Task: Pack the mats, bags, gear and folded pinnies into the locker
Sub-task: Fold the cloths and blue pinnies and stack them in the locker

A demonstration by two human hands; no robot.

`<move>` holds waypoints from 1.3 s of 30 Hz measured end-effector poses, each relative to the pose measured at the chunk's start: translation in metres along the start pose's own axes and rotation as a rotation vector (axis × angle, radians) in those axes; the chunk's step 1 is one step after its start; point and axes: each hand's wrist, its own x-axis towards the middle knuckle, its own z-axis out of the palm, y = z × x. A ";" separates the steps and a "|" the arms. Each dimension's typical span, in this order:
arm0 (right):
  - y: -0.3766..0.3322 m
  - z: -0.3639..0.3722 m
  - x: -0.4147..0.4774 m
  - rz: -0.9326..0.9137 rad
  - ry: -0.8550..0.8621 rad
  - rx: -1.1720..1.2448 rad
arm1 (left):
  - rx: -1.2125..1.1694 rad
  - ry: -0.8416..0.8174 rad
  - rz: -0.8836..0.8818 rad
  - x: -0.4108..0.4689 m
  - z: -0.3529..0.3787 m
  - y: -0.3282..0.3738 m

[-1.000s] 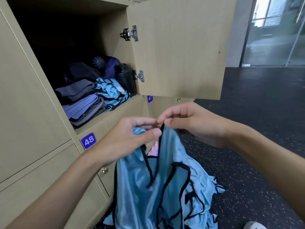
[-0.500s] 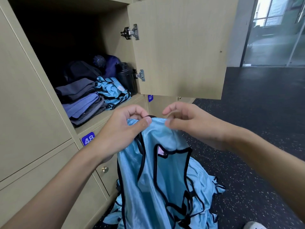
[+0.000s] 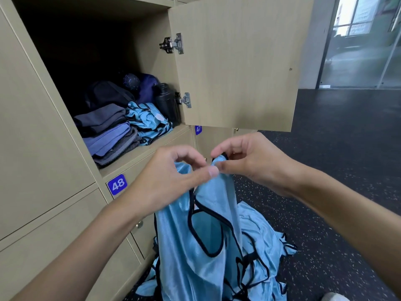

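Observation:
A light blue pinny [image 3: 195, 246] with black trim hangs in front of me, held up by its shoulder straps. My left hand [image 3: 173, 179] pinches one strap between thumb and fingers. My right hand [image 3: 249, 164] pinches the other strap right beside it, so the two hands nearly touch. The open locker [image 3: 138, 157] above label 48 holds folded mats [image 3: 108, 135], dark bags [image 3: 108, 94], a black bottle [image 3: 166, 101] and folded blue pinnies [image 3: 149, 122].
More blue pinnies [image 3: 264, 240] lie in a heap on the dark speckled floor below my hands. The locker door [image 3: 238, 61] stands open to the right. Closed lockers sit below and to the left. A shoe tip [image 3: 332, 297] shows at the bottom right.
My hands have come back together, bringing the two shoulder straps side by side. The pinny now hangs narrower and folded lengthwise.

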 end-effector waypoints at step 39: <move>-0.020 0.006 -0.016 -0.158 -0.082 -0.097 | -0.268 0.270 -0.019 0.015 -0.008 -0.012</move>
